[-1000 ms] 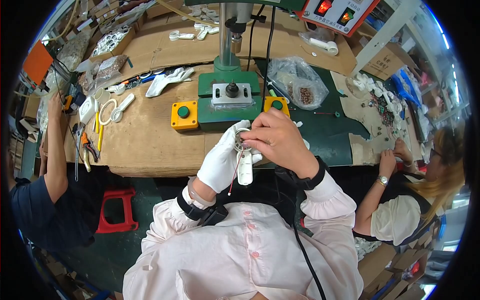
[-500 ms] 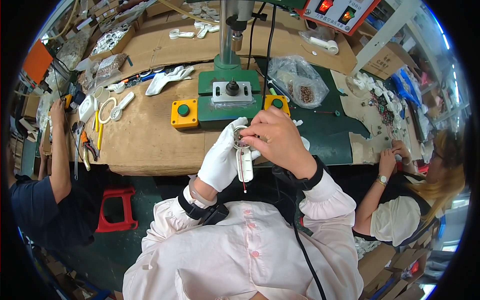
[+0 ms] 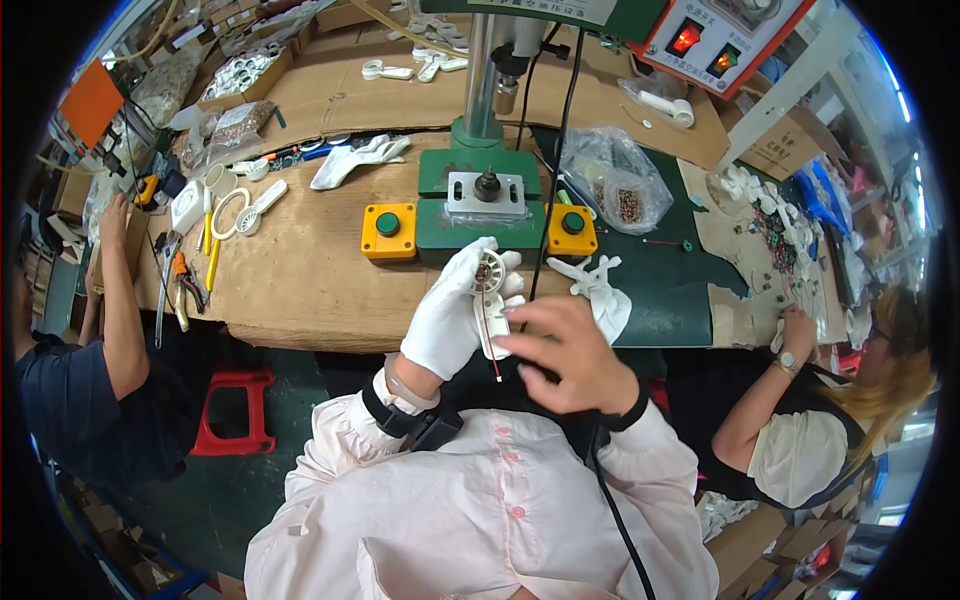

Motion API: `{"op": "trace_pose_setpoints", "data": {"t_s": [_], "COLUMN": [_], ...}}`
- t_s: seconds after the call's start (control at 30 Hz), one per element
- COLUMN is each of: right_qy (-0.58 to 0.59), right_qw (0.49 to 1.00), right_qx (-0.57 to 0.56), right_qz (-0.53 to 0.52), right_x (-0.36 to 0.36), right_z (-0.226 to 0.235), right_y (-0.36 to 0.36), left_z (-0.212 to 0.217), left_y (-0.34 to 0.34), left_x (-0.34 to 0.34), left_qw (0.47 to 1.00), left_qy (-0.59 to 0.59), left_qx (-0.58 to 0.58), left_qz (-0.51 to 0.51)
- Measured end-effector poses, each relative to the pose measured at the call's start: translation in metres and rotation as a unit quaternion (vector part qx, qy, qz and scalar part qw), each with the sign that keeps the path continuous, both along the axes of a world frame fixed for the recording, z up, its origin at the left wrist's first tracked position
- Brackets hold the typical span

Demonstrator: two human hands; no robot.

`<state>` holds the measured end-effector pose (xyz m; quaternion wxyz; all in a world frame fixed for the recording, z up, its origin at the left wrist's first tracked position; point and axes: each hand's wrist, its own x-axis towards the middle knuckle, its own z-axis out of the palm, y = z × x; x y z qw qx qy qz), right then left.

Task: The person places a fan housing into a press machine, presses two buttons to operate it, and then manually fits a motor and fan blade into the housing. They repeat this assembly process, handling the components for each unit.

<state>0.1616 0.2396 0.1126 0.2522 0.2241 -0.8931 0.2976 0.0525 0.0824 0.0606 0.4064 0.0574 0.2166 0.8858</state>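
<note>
My left hand [image 3: 445,318], in a white glove, is closed around a white plastic fan housing [image 3: 493,325] with a round grille at its top and a narrow handle below. A small motor [image 3: 486,272] seems to sit in the round part. Thin red wires [image 3: 489,330] run from it down along the handle to a small white plug [image 3: 499,378]. Bare and with its fingers apart, my right hand [image 3: 572,355] is just right of the handle. Whether its fingertips touch the handle I cannot tell.
Ahead stands a green press [image 3: 480,228] with yellow button boxes [image 3: 388,231] either side. A white glove [image 3: 605,300] and a bag of small brass-coloured parts [image 3: 615,180] lie to the right. Pliers [image 3: 186,285] and white housings [image 3: 262,208] are at left. Co-workers sit on both sides.
My right hand has left the round part, moved down and right, and spread its fingers. The round part now shows. My left hand keeps its hold; the view has shifted slightly.
</note>
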Motion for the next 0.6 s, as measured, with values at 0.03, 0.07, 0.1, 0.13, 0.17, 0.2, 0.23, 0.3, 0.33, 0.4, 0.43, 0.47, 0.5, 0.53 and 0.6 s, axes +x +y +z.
{"op": "trace_pose_setpoints", "data": {"t_s": [0.03, 0.07, 0.1, 0.13, 0.17, 0.2, 0.23, 0.3, 0.33, 0.4, 0.43, 0.47, 0.5, 0.53, 0.6], "right_qy": [0.018, 0.034, 0.051, 0.051, 0.072, 0.093, 0.115, 0.117, 0.119, 0.12, 0.129, 0.138, 0.147, 0.146, 0.135], "right_qw": [1.0, 0.999, 0.997, 0.997, 0.995, 0.992, 0.989, 0.988, 0.986, 0.985, 0.984, 0.982, 0.981, 0.981, 0.98], "right_qx": [0.02, 0.038, 0.057, 0.056, 0.068, 0.08, 0.092, 0.101, 0.111, 0.122, 0.12, 0.118, 0.116, 0.116, 0.129], "right_qz": [-0.004, -0.007, -0.011, -0.01, -0.013, -0.015, -0.018, -0.02, -0.024, -0.028, -0.038, -0.048, -0.058, -0.058, -0.063], "right_x": [0.004, 0.008, 0.01, 0.01, 0.009, 0.008, 0.008, 0.012, 0.014, 0.014, 0.013, 0.013, 0.012, 0.013, 0.015], "right_z": [-0.006, -0.013, -0.019, -0.023, -0.028, -0.031, -0.033, -0.034, -0.034, -0.035, -0.034, -0.034, -0.033, -0.033, -0.034], "right_y": [-0.007, -0.014, -0.018, -0.019, -0.019, -0.019, -0.02, -0.018, -0.015, -0.014, -0.015, -0.015, -0.016, -0.015, -0.013], "left_z": [0.001, 0.002, 0.002, 0.002, 0.002, 0.002, 0.002, 0.003, 0.004, 0.007, 0.007, 0.008, 0.009, 0.009, 0.009], "left_y": [0.001, 0.001, 0.001, 0.001, 0.0, 0.0, 0.0, -0.001, 0.0, 0.001, 0.001, 0.001, 0.0, 0.0, -0.001], "left_x": [-0.001, -0.001, 0.0, 0.0, -0.001, -0.001, -0.002, -0.002, -0.002, -0.002, -0.002, -0.003, -0.003, -0.003, -0.003], "left_qw": [1.0, 1.0, 0.999, 0.999, 0.999, 0.998, 0.998, 0.998, 0.997, 0.994, 0.994, 0.993, 0.993, 0.992, 0.992], "left_qy": [0.001, 0.001, 0.001, 0.001, 0.001, 0.004, 0.006, 0.009, 0.016, 0.029, 0.029, 0.031, 0.034, 0.037, 0.036], "left_qx": [0.001, -0.015, -0.03, -0.045, -0.045, -0.047, -0.048, -0.048, -0.063, -0.092, -0.092, -0.095, -0.097, -0.1, -0.098], "left_qz": [0.0, 0.008, 0.017, 0.025, 0.027, 0.03, 0.034, 0.04, 0.046, 0.057, 0.058, 0.062, 0.065, 0.068, 0.068]}}
